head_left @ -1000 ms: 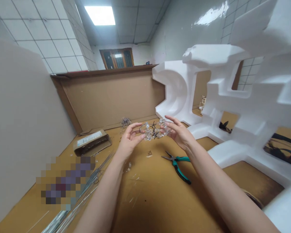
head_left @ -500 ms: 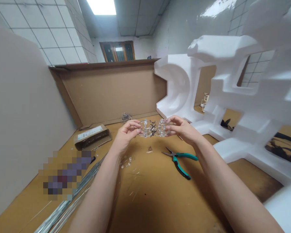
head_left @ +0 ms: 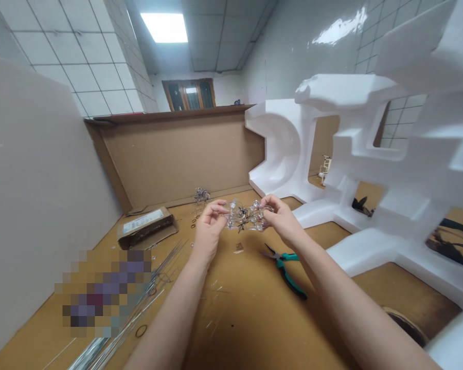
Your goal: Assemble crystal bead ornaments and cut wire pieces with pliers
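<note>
Between my hands, above the table, is a small ornament of bent wire with clear beads (head_left: 244,217) and dark twisted wire at its middle. My left hand (head_left: 212,223) pinches its left end, thumb below and fingers above. The right end sits between the thumb and fingers of my right hand (head_left: 280,218). Lying on the table beneath my right forearm is a pair of pliers (head_left: 287,272) with teal and black handles, its jaws apart; the forearm hides part of one handle.
On the left lie a bundle of thin metal wires (head_left: 111,334), a pixelated purple item (head_left: 108,290) and an open cardboard box (head_left: 148,228). A tangle of wire pieces (head_left: 201,194) rests near the cardboard wall (head_left: 181,159). A large white foam moulding (head_left: 355,144) stands along the right.
Both hands have kept hold of the wire ornament, which has been turned between them and now lies flatter. The view has tipped up and down slightly. The pliers stay on the table.
</note>
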Motion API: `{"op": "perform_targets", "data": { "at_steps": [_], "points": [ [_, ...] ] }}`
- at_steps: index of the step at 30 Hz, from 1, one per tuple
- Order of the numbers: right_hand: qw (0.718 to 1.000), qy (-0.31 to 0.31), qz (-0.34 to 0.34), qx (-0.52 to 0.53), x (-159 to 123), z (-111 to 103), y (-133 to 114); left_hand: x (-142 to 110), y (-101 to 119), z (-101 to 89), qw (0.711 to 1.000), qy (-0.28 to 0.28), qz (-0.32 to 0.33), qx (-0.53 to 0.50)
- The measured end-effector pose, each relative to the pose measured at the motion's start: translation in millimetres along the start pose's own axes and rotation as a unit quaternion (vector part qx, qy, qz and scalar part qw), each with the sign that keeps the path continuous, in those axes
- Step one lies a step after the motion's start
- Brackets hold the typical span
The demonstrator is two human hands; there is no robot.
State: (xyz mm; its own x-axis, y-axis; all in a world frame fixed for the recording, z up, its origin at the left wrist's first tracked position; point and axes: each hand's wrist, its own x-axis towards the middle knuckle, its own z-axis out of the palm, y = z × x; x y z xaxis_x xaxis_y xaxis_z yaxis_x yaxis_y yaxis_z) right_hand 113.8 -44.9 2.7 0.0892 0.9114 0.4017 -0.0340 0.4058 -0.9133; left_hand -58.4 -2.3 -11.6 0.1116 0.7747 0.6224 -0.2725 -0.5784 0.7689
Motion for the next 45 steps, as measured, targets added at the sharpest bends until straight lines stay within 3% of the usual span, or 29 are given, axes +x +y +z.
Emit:
{"op": "perform_targets", "data": {
  "at_steps": [5,9,14,18,23,28,31,37,41,45],
  "points": [
    [1.0,0.015,-0.003,0.018,0.7,-5.4,-1.7,0.6,-4.1,1.0,0.994,0.064,0.079,0.052],
    [0.998,0.028,-0.006,0.058,-2.5,6.2,1.5,-5.7,-5.0,11.6,0.995,0.054,0.076,0.025],
    [0.999,0.04,-0.005,0.007,-7.9,25.4,6.0,-15.3,-2.0,26.5,0.991,0.04,0.109,0.07],
    [1.0,-0.002,-0.02,-0.011,-8.9,26.5,6.7,-18.5,-0.3,31.5,0.994,0.021,0.082,0.063],
    [0.997,-0.071,0.012,-0.02,-5.5,8.2,-3.1,-12.8,6.7,23.9,0.997,-0.048,0.034,0.043],
    [0.998,-0.056,0.038,-0.02,-2.4,-16.1,-14.9,-1.7,14.3,4.1,1.0,0.015,-0.007,0.005],
    [0.997,-0.06,0.043,-0.013,-1.5,-23.3,-16.4,0.4,14.8,-0.5,1.0,0.014,-0.019,-0.01],
    [0.998,-0.064,0.027,-0.005,-5.1,-10.1,-12.3,-12.6,5.6,19.1,0.999,-0.003,-0.02,-0.038],
    [0.995,-0.049,0.005,-0.081,-9.0,8.6,-7.4,-22.6,-2.5,33.6,1.0,0.002,-0.009,-0.02],
    [0.996,-0.067,0.024,-0.06,-5.9,-0.9,-7.7,-16.8,-2.1,24.8,0.999,0.002,-0.028,-0.018]
  ]
}}
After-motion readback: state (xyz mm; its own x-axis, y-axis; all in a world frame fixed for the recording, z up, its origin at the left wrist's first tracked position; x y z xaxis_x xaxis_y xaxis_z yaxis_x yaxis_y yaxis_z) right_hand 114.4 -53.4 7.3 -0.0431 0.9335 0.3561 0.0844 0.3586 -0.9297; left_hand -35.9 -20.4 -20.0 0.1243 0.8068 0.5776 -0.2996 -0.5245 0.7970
